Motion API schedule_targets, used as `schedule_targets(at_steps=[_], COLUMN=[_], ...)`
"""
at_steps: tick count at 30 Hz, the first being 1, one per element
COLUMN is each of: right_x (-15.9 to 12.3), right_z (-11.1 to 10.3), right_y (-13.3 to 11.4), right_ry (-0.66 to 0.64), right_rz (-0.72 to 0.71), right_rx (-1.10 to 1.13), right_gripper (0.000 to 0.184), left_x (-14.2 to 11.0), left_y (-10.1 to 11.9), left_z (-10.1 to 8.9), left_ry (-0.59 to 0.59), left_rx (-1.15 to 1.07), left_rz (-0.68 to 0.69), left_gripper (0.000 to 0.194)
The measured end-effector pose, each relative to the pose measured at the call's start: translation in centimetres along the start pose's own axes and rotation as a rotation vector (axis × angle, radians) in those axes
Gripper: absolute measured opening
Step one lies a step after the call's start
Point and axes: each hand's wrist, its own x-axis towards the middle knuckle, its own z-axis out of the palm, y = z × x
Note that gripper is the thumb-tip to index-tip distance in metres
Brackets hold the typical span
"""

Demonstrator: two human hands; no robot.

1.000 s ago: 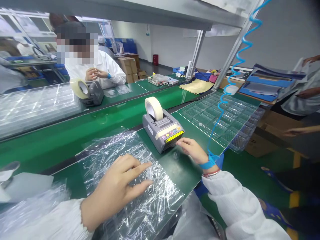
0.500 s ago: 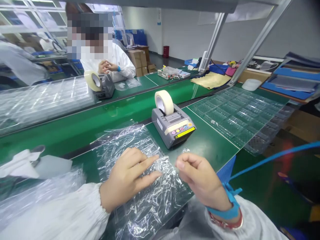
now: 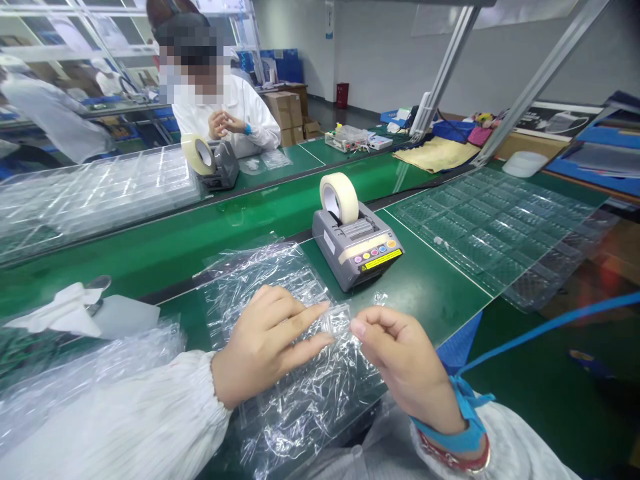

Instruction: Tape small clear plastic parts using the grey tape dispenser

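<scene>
My left hand (image 3: 273, 337) rests palm down over a stack of clear plastic bags (image 3: 300, 433), fingers stretched out and thumb apart from the index finger. By its fingertips lies a small clear plastic piece (image 3: 339, 319), perhaps a small bag. My right hand (image 3: 395, 357), with a blue wrist strap (image 3: 463, 427), is pinched closed just right of that piece. Whatever its fingertips hold is too small or transparent to make out. Behind the hands stands a grey tape dispenser (image 3: 357, 250) carrying a roll of cream tape (image 3: 340, 198).
Clear compartment trays (image 3: 500, 233) lie at the right. More plastic bags (image 3: 100, 373) and white paper (image 3: 65, 310) are at the left. Beyond the green belt (image 3: 240, 220), a co-worker in white (image 3: 250, 110) sits by another tape dispenser (image 3: 223, 163). A blue cord (image 3: 550, 330) runs from my wrist.
My right hand has drawn back from the tape dispenser's front to beside my left fingertips, pinched. My left hand keeps its place on the bags. The view has turned right.
</scene>
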Motion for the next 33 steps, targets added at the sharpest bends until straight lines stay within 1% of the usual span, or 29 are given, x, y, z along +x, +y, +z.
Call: schedule_targets(at_steps=[6,10,12,14,15,17,19,22,24,26,28,29,30,33], right_x=[0.4,0.5,0.2,-0.1,-0.3,-0.3,-0.1,0.7,1.2,1.6,2.0,2.3,2.6,3.7], right_z=[0.0,-0.8,-1.4,-2.0,-2.2,-2.5,-2.6,-2.7,-2.7,-2.7,-2.6,-2.6,-2.5,-2.2], right_y=[0.4,0.9,0.7,0.0,-0.5,-1.4,-1.9,-1.9,-1.7,-1.5,-1.6,-1.7,-1.9,-2.6], right_ry=[0.036,0.023,0.065,0.089,0.074,-0.006,-0.081,-0.121,-0.115,-0.107,-0.120,-0.132,-0.143,-0.187], right_rz=[0.002,-0.044,-0.130,-0.307,-0.417,-0.621,-0.765,-0.923,-1.027,-1.085,-1.084,-1.076,-1.073,-1.050], right_rx=[-0.078,-0.104,-0.160,-0.338,-0.467,-0.736,-0.934,-1.121,-1.210,-1.277,-1.323,-1.341,-1.354,-1.366], right_gripper=[0.035,0.037,0.032,0.020,0.017,0.026,0.031,0.028,0.027,0.025,0.023,0.023,0.024,0.025], left_x=[0.1,0.0,0.0,0.1,0.2,0.3,0.4,0.6,0.9,1.5,2.3,2.8,3.3,4.7], left_y=[0.2,0.2,0.1,0.1,0.1,0.3,0.5,0.4,0.1,-0.3,-0.4,-0.4,-0.2,0.0], left_z=[-0.3,-0.5,-0.6,-0.8,-0.8,-0.9,-1.1,-1.3,-1.6,-2.1,-2.5,-2.7,-2.7,-2.3], left_ry=[-0.029,-0.049,-0.058,-0.070,-0.077,-0.093,-0.108,-0.147,-0.210,-0.281,-0.333,-0.360,-0.389,-0.477], left_rx=[-0.001,0.009,0.013,0.012,0.012,0.017,0.023,0.034,0.063,0.116,0.174,0.202,0.228,0.295], left_rz=[0.019,0.027,0.029,0.035,0.044,0.062,0.075,0.089,0.088,0.075,0.083,0.100,0.123,0.183], left_gripper=[0.034,0.037,0.037,0.037,0.037,0.038,0.039,0.037,0.035,0.042,0.054,0.056,0.054,0.034])
